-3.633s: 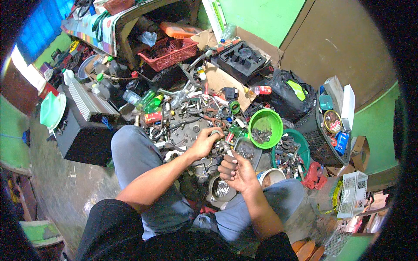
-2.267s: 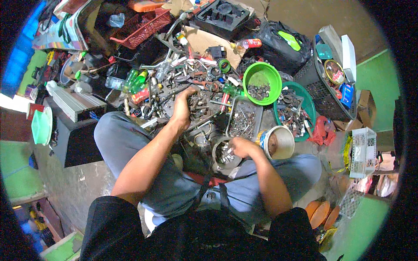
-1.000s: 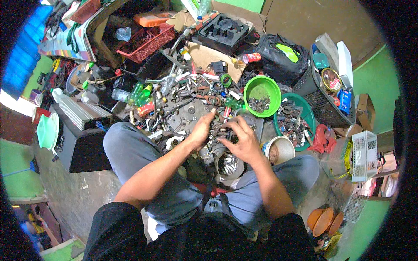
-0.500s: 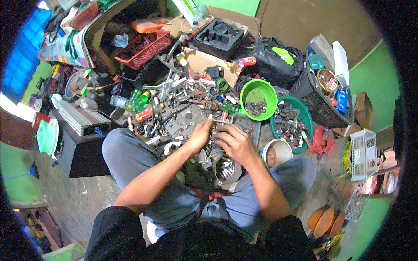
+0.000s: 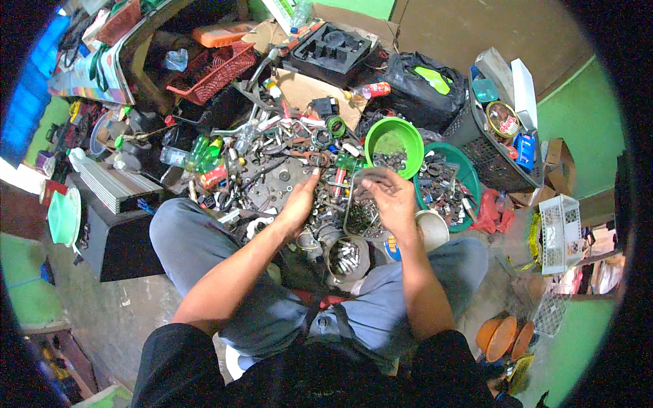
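Observation:
My left hand [image 5: 299, 202] is above the heap of small metal and plastic parts [image 5: 279, 180], its thumb pointing up and its fingers curled out of sight. What it grips, if anything, is hidden. Over a clear rectangular tray [image 5: 362, 221] of small dark pieces, my right hand [image 5: 393, 198] is raised with bent fingers, blurred by motion; I cannot make out anything in them. Between my legs stands a round container [image 5: 348, 258] of small whitish cylindrical pieces. A light green basin [image 5: 394, 146] with small parts lies just beyond my right hand.
Right of the green basin are a dark green basin [image 5: 469, 173] of mixed parts and a white bucket [image 5: 431, 230]. Plastic bottles [image 5: 204, 155] lie at the heap's left. A red basket [image 5: 212, 73] and black bag [image 5: 422, 88] are behind; a black box [image 5: 122, 238] stands left.
My hands have moved apart. The right hand has shifted right and up, over the clear tray, uncovering the container between my legs. The whole view has shifted slightly.

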Available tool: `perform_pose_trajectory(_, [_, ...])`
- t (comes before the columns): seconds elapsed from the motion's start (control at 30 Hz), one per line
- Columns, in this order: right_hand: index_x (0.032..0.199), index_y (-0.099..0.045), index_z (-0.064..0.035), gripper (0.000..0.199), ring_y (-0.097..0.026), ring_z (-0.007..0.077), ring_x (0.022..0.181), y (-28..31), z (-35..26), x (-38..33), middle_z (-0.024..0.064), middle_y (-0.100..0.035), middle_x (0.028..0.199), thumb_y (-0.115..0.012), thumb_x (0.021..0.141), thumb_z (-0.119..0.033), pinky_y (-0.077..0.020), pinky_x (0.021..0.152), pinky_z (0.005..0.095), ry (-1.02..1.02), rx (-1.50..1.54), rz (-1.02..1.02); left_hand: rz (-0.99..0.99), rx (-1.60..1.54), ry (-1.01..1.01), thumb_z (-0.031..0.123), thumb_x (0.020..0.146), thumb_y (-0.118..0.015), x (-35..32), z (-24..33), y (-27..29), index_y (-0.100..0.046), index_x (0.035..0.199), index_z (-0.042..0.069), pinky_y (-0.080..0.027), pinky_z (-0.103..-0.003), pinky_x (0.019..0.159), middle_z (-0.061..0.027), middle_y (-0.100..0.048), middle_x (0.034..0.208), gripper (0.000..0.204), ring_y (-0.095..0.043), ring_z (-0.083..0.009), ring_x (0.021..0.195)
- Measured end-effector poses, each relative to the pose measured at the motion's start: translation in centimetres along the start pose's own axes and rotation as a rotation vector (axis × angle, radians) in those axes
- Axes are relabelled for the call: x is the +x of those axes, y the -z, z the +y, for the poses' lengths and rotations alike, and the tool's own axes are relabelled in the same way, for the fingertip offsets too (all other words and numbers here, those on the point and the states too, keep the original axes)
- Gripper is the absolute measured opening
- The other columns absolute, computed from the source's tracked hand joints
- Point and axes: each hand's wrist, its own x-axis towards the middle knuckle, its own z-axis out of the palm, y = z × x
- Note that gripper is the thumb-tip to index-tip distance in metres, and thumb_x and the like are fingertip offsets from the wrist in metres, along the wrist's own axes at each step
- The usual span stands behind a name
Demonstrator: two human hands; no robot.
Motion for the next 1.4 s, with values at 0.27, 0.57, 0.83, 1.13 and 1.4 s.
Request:
perform_pose_trajectory(0.27, [0.106,-0.060,0.0043,0.016,-0.067,0.0243,0.089,3.1,0.0,1.2,0.0158,-0.065,0.105,-0.060,0.090,-0.001,-0.0591,0.080,0.0367,-0.140,0.099,0.185,0.008,-0.215,-0.037,0.059,0.094,-0.040,0.7,-0.3,-0.1,-0.059,0.117,0.003,-0.049,-0.039,0.083,-0.0096,-0.066,0.106,0.064,-0.062,-0.0222,0.091])
perform_pose_trajectory(0.57, [0.112,-0.060,-0.0047,0.018,-0.063,0.0243,0.084,8.3,5.8,1.4,0.0103,-0.065,0.100,-0.056,0.094,-0.009,-0.0540,0.074,0.0371,-0.434,0.463,0.193,-0.044,-0.328,-0.024,0.054,0.096,-0.041,3.0,-2.6,0.4,-0.060,0.115,0.005,-0.052,-0.039,0.078,-0.0096,-0.066,0.103,0.055,-0.064,-0.0218,0.086])
perform_pose_trajectory(0.83, [0.108,-0.062,-0.0003,0.021,-0.064,0.0184,0.088,9.8,8.6,2.0,0.0106,-0.067,0.098,-0.064,0.089,-0.009,-0.0501,0.071,0.0300,-0.173,-0.573,0.402,-0.010,-0.207,0.063,0.058,0.094,-0.041,0.6,0.1,-1.1,-0.059,0.120,0.003,-0.046,-0.041,0.092,-0.0116,-0.064,0.113,0.064,-0.060,-0.0240,0.100])
perform_pose_trajectory(1.13, [0.104,-0.065,0.0015,0.018,-0.061,0.0111,0.089,-0.3,0.0,-0.1,0.0056,-0.065,0.096,-0.065,0.089,-0.009,-0.0505,0.077,0.0268,0.093,-0.509,-0.173,-0.011,-0.248,-0.055,0.055,0.099,-0.034,3.4,-2.7,0.4,-0.061,0.118,0.004,-0.051,-0.034,0.082,-0.0088,-0.068,0.103,0.061,-0.064,-0.0193,0.089])
perform_pose_trajectory(1.4, [0.100,-0.065,-0.0009,0.028,-0.060,0.0126,0.087,-3.3,-1.7,-1.0,0.0059,-0.063,0.097,-0.078,0.076,-0.006,-0.0523,0.072,0.0274,0.187,-0.723,-0.273,0.043,0.139,-0.251,0.061,0.099,-0.020,1.9,-1.4,0.8,-0.066,0.108,0.002,-0.044,-0.035,0.090,-0.0106,-0.066,0.103,0.075,-0.060,-0.0208,0.094])
